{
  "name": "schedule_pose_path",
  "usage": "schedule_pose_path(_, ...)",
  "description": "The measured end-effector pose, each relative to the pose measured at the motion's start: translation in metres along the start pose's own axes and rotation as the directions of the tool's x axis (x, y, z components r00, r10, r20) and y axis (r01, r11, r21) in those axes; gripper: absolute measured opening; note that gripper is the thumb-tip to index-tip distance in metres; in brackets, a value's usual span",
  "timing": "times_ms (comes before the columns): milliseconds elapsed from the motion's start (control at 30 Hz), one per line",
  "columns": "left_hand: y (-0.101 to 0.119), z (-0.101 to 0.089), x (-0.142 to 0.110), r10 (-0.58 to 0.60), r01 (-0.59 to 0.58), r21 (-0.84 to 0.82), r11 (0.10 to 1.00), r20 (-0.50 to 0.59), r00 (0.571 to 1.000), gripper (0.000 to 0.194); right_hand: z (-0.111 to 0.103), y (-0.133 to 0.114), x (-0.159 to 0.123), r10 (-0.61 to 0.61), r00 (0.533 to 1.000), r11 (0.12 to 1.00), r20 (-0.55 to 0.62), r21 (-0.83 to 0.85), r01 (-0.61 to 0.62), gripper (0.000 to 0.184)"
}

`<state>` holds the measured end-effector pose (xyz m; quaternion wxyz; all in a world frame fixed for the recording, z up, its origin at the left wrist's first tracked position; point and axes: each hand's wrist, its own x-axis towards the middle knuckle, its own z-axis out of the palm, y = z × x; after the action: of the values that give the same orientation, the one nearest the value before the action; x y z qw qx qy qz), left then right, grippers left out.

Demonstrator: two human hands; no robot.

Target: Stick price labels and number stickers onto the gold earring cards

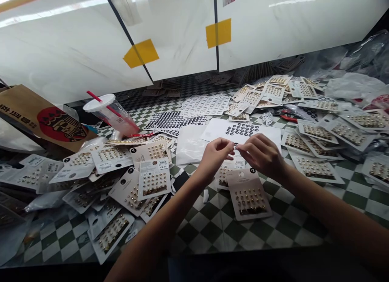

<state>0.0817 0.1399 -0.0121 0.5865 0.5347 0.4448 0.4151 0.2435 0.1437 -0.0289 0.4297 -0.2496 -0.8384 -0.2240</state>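
Note:
My left hand (pixel 216 157) and my right hand (pixel 263 155) meet above the middle of the table, their fingertips pinching a tiny metal piece, perhaps an earring (pixel 235 145). Its exact shape is too small to tell. Just beyond my fingers lies a white sheet of black round stickers (pixel 241 130). Under my right hand sits a white card of gold-toned earrings (pixel 248 195), and another card (pixel 226 172) is partly hidden below my hands. Many similar cards lie scattered on both sides of my arms.
The green-and-white checkered tabletop (pixel 225 229) is heavily strewn with cards and sticker sheets. A plastic cup with a red straw (pixel 112 116) and a brown paper bag (pixel 39 116) stand at the left. Plastic bags (pixel 355 85) lie at the right, below white wall panels (pixel 179 35).

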Motion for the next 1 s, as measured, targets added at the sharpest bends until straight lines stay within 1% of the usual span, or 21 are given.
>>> schedule_pose_path(67, -0.001, 0.001, 0.0, -0.012, 0.012, -0.002, 1.0, -0.01, 1.0, 0.017, 0.0, 0.002, 0.002, 0.018, 0.999, 0.997, 0.036, 0.07, -0.021, 0.011)
schedule_pose_path(100, -0.001, 0.001, 0.001, -0.013, 0.013, 0.008, 1.0, -0.028, 1.0, 0.016, 0.0, 0.005, 0.004, 0.068, 0.996, 0.991, 0.06, 0.113, -0.074, 0.008)
schedule_pose_path(133, 0.0, 0.001, 0.001, -0.011, 0.012, 0.023, 1.0, -0.052, 0.999, 0.015, -0.002, 0.008, 0.006, 0.159, 0.983, 0.974, 0.09, 0.148, -0.171, 0.005)
schedule_pose_path(167, 0.0, 0.002, 0.001, -0.004, 0.008, 0.041, 0.999, -0.08, 0.997, 0.014, -0.006, 0.012, 0.007, 0.287, 0.949, 0.937, 0.13, 0.165, -0.306, 0.004)
schedule_pose_path(200, 0.001, 0.002, 0.001, 0.005, 0.001, 0.057, 0.998, -0.105, 0.994, 0.014, -0.01, 0.015, 0.008, 0.433, 0.883, 0.874, 0.182, 0.154, -0.461, 0.008)
schedule_pose_path(233, 0.002, 0.003, 0.0, 0.014, -0.005, 0.068, 0.998, -0.126, 0.992, 0.014, -0.015, 0.018, 0.008, 0.568, 0.787, 0.788, 0.242, 0.116, -0.605, 0.012)
schedule_pose_path(267, 0.002, 0.003, 0.0, 0.02, -0.01, 0.074, 0.997, -0.142, 0.99, 0.014, -0.021, 0.019, 0.006, 0.67, 0.675, 0.694, 0.31, 0.062, -0.717, 0.017)
schedule_pose_path(300, 0.003, 0.003, 0.0, 0.023, -0.012, 0.076, 0.997, -0.151, 0.988, 0.014, -0.027, 0.018, 0.002, 0.726, 0.57, 0.613, 0.385, 0.013, -0.79, 0.022)
schedule_pose_path(333, 0.004, 0.003, 0.0, 0.024, -0.012, 0.078, 0.997, -0.156, 0.988, 0.014, -0.033, 0.014, -0.004, 0.744, 0.483, 0.555, 0.463, -0.023, -0.832, 0.027)
schedule_pose_path(367, 0.005, 0.004, -0.001, 0.021, -0.008, 0.083, 0.997, -0.158, 0.987, 0.014, -0.038, 0.008, -0.011, 0.733, 0.421, 0.514, 0.534, -0.03, -0.857, 0.028)
schedule_pose_path(433, 0.007, 0.004, -0.001, 0.015, 0.001, 0.106, 0.994, -0.157, 0.987, 0.015, -0.044, -0.011, -0.026, 0.707, 0.351, 0.425, 0.614, 0.028, -0.905, 0.024)
schedule_pose_path(467, 0.009, 0.004, -0.002, 0.018, 0.002, 0.124, 0.992, -0.156, 0.988, 0.015, -0.047, -0.022, -0.032, 0.711, 0.325, 0.364, 0.623, 0.069, -0.929, 0.022)
schedule_pose_path(500, 0.01, 0.004, -0.003, 0.021, 0.001, 0.144, 0.99, -0.153, 0.988, 0.016, -0.048, -0.033, -0.036, 0.722, 0.29, 0.277, 0.628, 0.121, -0.953, 0.023)
schedule_pose_path(567, 0.015, 0.005, -0.009, 0.025, 0.003, 0.192, 0.981, -0.141, 0.99, 0.016, -0.05, -0.052, -0.04, 0.742, 0.2, 0.046, 0.639, 0.249, -0.967, 0.024)
schedule_pose_path(633, 0.02, 0.006, -0.021, 0.026, 0.005, 0.239, 0.971, -0.126, 0.992, 0.017, -0.05, -0.068, -0.036, 0.742, 0.119, -0.19, 0.66, 0.378, -0.906, 0.025)
schedule_pose_path(667, 0.022, 0.008, -0.03, 0.036, -0.001, 0.267, 0.964, -0.125, 0.992, 0.017, -0.05, -0.074, -0.033, 0.745, 0.102, -0.268, 0.659, 0.435, -0.859, 0.024)
schedule_pose_path(700, 0.022, 0.01, -0.04, 0.059, -0.015, 0.304, 0.952, -0.137, 0.989, 0.017, -0.049, -0.081, -0.03, 0.751, 0.099, -0.315, 0.652, 0.486, -0.815, 0.023)
schedule_pose_path(767, 0.018, 0.017, -0.06, 0.133, -0.046, 0.4, 0.915, -0.194, 0.972, 0.014, -0.047, -0.094, -0.023, 0.767, 0.107, -0.356, 0.633, 0.558, -0.75, 0.023)
schedule_pose_path(867, 0.001, 0.029, -0.085, 0.194, -0.002, 0.503, 0.864, -0.33, 0.924, 0.01, -0.041, -0.112, -0.016, 0.77, 0.117, -0.376, 0.628, 0.594, -0.711, 0.024)
schedule_pose_path(933, -0.012, 0.036, -0.092, 0.173, 0.054, 0.5, 0.865, -0.398, 0.901, 0.009, -0.037, -0.12, -0.014, 0.772, 0.134, -0.362, 0.621, 0.603, -0.71, 0.024)
schedule_pose_path(1000, -0.021, 0.039, -0.095, 0.152, 0.08, 0.482, 0.873, -0.424, 0.893, 0.009, -0.035, -0.124, -0.015, 0.781, 0.171, -0.319, 0.601, 0.619, -0.718, 0.022)
